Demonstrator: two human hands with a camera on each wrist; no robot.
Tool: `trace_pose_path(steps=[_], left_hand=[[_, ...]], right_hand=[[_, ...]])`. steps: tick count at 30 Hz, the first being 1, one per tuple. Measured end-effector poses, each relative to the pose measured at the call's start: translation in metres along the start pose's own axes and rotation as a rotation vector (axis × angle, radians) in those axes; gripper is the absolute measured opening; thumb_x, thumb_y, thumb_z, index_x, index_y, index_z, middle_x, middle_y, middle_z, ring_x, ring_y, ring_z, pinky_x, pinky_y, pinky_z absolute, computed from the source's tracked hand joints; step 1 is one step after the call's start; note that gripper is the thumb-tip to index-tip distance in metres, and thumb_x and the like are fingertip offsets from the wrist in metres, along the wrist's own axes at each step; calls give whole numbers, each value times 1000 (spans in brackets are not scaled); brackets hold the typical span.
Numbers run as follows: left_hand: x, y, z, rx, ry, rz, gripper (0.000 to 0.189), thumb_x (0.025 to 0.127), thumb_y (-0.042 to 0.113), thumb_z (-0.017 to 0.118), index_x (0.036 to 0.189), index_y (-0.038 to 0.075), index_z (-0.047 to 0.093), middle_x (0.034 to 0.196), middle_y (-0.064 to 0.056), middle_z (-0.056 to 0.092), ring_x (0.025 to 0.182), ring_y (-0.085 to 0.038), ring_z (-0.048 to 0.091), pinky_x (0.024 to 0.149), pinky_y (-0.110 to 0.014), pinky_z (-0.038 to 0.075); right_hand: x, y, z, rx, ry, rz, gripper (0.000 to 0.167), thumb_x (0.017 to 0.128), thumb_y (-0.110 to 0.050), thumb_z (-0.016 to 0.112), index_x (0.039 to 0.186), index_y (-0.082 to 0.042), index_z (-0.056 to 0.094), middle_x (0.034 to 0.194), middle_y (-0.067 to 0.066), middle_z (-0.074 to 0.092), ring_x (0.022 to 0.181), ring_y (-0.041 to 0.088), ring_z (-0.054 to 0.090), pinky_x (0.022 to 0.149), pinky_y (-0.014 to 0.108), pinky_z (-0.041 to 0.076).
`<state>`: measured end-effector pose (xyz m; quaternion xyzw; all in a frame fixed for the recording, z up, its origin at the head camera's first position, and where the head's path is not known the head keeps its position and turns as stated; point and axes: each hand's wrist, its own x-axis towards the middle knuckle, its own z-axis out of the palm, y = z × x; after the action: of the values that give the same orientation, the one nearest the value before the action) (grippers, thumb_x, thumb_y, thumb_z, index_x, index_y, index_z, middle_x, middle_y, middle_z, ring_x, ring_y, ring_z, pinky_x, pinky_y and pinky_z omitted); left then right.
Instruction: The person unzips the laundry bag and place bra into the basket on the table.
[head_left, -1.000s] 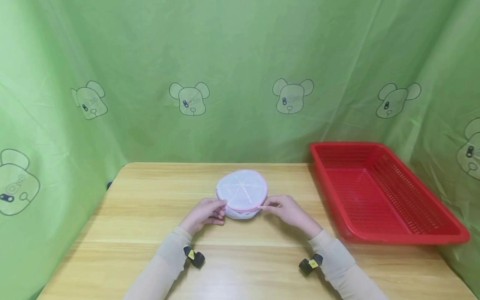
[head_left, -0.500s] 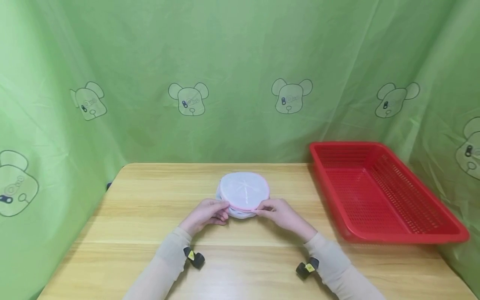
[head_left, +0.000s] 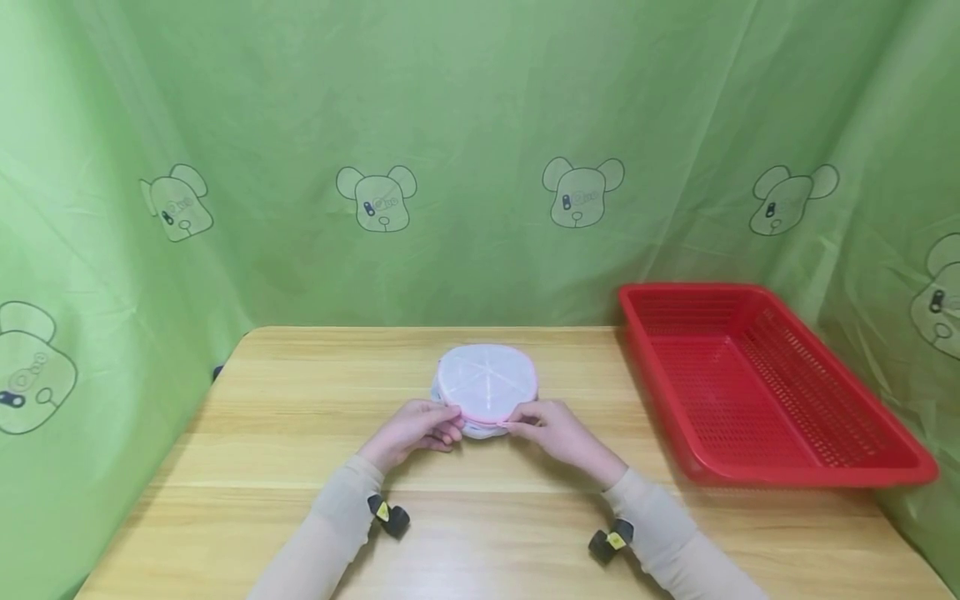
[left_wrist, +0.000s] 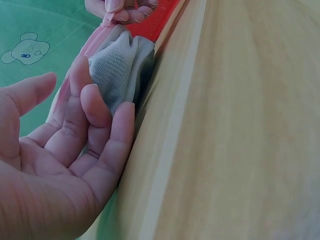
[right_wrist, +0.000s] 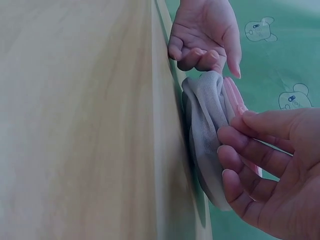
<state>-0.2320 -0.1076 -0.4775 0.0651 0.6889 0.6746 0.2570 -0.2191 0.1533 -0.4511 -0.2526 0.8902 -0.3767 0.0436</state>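
A round pale-grey fabric pouch (head_left: 487, 379) with a pink zip round its rim lies on the wooden table (head_left: 300, 517). At the rim's near right, my right hand (head_left: 558, 429) pinches the zip's pull (right_wrist: 242, 111) between thumb and forefinger, its other fingers loosely bent beside the pouch. My left hand (head_left: 412, 429) is at the near left, loosely bent fingertips against the pouch's side. In the left wrist view its thumb (left_wrist: 37, 92) stands apart from the fingers. Crumpled grey cloth (left_wrist: 117, 65) shows below the zip. The far side of the rim is hidden.
A red plastic basket (head_left: 787, 479) with slotted walls stands on the table's right side. Green curtains (head_left: 480, 100) printed with bear heads hang behind the table and on both sides. Small black cameras (head_left: 611, 542) are strapped to both wrists.
My right hand has drawn the zip pull leftward along the near rim, towards my left hand. The pouch has shifted slightly right and away. My left hand has edged a little right.
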Motion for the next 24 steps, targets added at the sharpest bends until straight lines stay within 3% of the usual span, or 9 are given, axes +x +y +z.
trace_pose_path(steps=[9,24], left_hand=[[1,-1,0,29,-22,-20,35,95,29,61,102,-5,67,77,1,71,70,-10,65,71,-25,60],[3,-4,2,-11,52,-30,22,96,21,59,92,1,67,73,2,67,66,-9,62,68,-25,60]], right_hand=[[0,-6,6,12,-17,18,9,90,-20,67,89,-12,72,81,0,70,72,7,53,71,21,48],[-1,-4,7,18,-26,-21,11,90,-21,67,88,-11,72,80,3,71,69,4,52,67,19,47]])
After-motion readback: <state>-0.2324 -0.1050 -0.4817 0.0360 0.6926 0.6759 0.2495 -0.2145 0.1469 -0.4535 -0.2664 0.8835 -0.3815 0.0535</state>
